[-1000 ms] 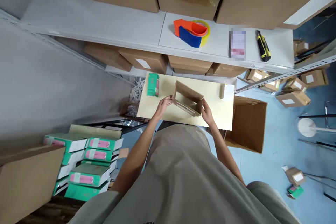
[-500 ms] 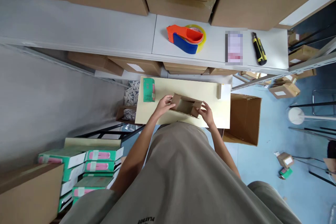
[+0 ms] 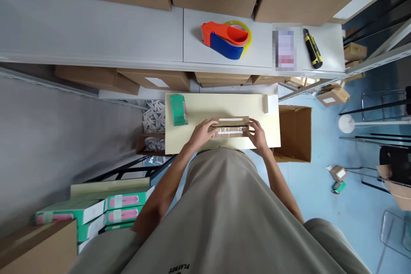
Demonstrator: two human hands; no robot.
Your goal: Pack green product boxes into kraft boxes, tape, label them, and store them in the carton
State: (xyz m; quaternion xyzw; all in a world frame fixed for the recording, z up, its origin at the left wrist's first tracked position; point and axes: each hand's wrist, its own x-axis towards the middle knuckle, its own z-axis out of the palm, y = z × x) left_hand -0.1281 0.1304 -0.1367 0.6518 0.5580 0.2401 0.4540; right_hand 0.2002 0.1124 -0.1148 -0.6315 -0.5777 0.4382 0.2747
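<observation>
Here both hands (image 3: pixel 200 134) (image 3: pixel 258 137) hold the carton (image 3: pixel 230 132), seam (image 3: pixel 230 126) up, long axis left to right.

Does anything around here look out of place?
Possibly: a small carton and a green item lie loose on the floor at right, far from the green stack at left, as if dropped.

The carton (image 3: pixel 230 127) is showing brown striped with white. From it, the dispenser (image 3: pixel 226 39) is showing orange and blue at twelve o'clock, the pack (image 3: pixel 177 110) green at ten.
</observation>
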